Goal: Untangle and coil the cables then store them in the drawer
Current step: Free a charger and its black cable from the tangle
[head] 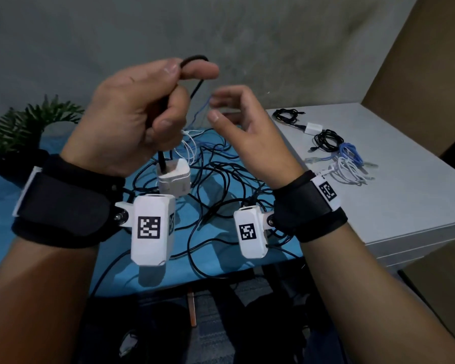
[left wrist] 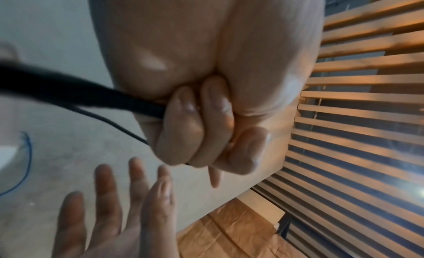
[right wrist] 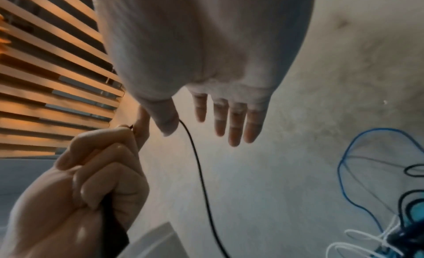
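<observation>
Head view shows the left hand raised above the worktop, its fingers curled tight round a black cable that loops over the forefinger and drops down through the fist toward a white adapter below. Whether that thick lead actually ends in the adapter is hard to say, since the fist hides the run. Right hand hovers just beside the left, fingers relaxed and spread, holding nothing; the right wrist view confirms straight fingers with a thin black strand passing near the thumb.

Most of the task's cables still lie as a tangle of black, blue and white strands on the blue worktop, under and between the wrists. Several coiled cables already sit on the white drawer unit to the right, well apart from the tangle.

These leads look light, limp and springy: they will sag, snag on each other and uncoil if let go. The adapter is the only weighty part, so it will probably swing or drag the strand it hangs on. A sound hold would be near a plug end or the adapter body, feeding the strand through the free right hand to find crossings, and never yanking against a knot, as thin white and blue wires could kink.
</observation>
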Available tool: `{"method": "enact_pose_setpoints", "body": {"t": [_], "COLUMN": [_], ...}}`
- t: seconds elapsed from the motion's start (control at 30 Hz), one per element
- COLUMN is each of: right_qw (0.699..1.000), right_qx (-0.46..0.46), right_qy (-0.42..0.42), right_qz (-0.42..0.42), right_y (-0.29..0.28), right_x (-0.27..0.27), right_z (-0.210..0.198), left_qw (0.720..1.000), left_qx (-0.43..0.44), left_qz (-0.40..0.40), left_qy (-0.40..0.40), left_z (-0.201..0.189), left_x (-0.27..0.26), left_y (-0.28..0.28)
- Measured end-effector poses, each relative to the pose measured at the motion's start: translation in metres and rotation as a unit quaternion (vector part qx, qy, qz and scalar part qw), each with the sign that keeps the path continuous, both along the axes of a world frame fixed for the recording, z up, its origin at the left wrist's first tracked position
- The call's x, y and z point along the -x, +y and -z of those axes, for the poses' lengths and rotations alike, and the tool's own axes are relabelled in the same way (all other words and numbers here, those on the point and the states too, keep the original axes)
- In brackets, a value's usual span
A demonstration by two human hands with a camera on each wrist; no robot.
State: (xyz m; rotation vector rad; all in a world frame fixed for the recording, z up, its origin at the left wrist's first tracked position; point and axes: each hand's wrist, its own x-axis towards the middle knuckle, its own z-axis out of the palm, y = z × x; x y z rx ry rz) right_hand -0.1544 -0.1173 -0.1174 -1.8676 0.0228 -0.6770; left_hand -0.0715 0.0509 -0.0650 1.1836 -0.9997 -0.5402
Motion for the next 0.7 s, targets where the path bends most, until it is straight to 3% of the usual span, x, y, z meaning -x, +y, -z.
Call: {"method": "enact_pose_setpoints", "body": {"t": [0.13,0.23,0.33,0.5,0.7], "right_qw": [0.993,0.990,0.994,0.998,0.998], "right_qx": [-0.050,-0.064,-0.089,-0.053,-0.002], "right_qy": [-0.072,-0.077,-0.036,-0.027,-0.016], "right_qz": [-0.080,-0.097,-0.059,0.023,0.060], "right_y": [0.009,0.014,0.006,-0.023,-0.029], "right_x": [-0.002,0.001,0.005,0.012,0.017], "right_z": [-0.004,-0.010,-0.010,-0.013,-0.012], "left_qw": [0.998,0.997,0.999,0.996,0.993], "left_qx": [-0.039,-0.052,-0.032,0.057,0.061], "left_qz": [0.053,0.058,0.004,-0.053,-0.093], "left_qy": [-0.002,-0.005,0.009,0.052,0.047], "left_z": [0.002,0.003,0.001,0.001,0.008], "left_x": [0.013,0.015,0.011,-0.004,0.004], "left_y": [-0.006,-0.009,-0.008,-0.006,-0.020]}}
